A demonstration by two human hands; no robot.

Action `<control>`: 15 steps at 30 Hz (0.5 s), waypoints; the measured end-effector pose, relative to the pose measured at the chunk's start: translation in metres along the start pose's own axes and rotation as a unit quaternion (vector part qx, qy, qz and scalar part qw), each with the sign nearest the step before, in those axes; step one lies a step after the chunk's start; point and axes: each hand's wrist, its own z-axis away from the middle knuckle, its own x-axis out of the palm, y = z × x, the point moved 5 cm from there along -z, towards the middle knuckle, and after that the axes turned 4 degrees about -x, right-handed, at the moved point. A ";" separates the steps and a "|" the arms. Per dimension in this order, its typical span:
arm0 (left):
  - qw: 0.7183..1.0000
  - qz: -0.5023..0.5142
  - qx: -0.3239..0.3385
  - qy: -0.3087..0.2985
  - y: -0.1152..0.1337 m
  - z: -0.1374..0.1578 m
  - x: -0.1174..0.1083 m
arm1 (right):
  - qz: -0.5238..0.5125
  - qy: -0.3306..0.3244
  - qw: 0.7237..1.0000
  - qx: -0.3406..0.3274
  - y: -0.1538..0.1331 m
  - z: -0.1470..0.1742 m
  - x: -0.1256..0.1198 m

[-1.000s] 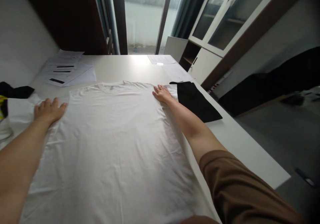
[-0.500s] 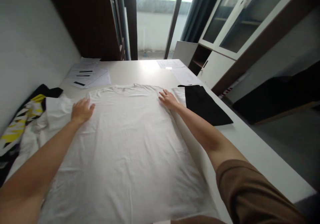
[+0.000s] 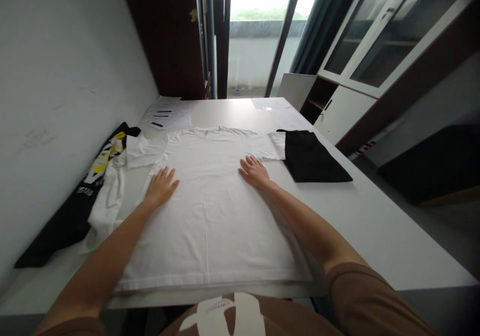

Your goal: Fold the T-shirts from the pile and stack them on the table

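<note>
A white T-shirt (image 3: 210,216) lies spread out on the white table (image 3: 375,226), its neckline toward the far end and its hem near my body. On its left side, below the sleeve, my left hand (image 3: 162,186) rests flat with fingers spread. My right hand (image 3: 255,171) lies palm down on the right side of the chest, fingers extended. Neither hand grips the cloth. Beyond the right sleeve is a folded black cloth (image 3: 315,158), which the sleeve's end touches.
A black garment with yellow and white print (image 3: 75,221) lies along the left wall, beside a crumpled white cloth (image 3: 108,196). Papers (image 3: 168,113) lie at the far left, more sheets (image 3: 281,113) at the far right. A white cabinet (image 3: 348,111) stands behind on the right.
Both hands have slid down the T-shirt toward my body, the left one also inward from the sleeve. My view has pulled back, bringing the whole hem into sight.
</note>
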 end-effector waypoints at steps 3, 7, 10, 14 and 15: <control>0.998 -0.037 -0.054 0.020 -0.044 0.036 -0.014 | 0.013 0.004 0.999 0.033 0.030 0.011 -0.010; 0.994 -0.059 -0.072 0.058 -0.055 0.082 -0.023 | 0.035 0.002 0.999 0.039 0.018 0.030 -0.016; 0.996 -0.063 -0.020 0.058 -0.018 0.101 -0.021 | 0.025 0.007 0.999 -0.034 -0.034 0.047 -0.009; 0.992 -0.046 0.116 0.002 0.051 0.117 -0.010 | -0.013 -0.032 0.990 -0.137 -0.089 0.069 0.009; 0.989 -0.048 0.137 -0.005 0.060 0.122 -0.010 | -0.012 -0.034 0.990 -0.134 -0.089 0.074 0.011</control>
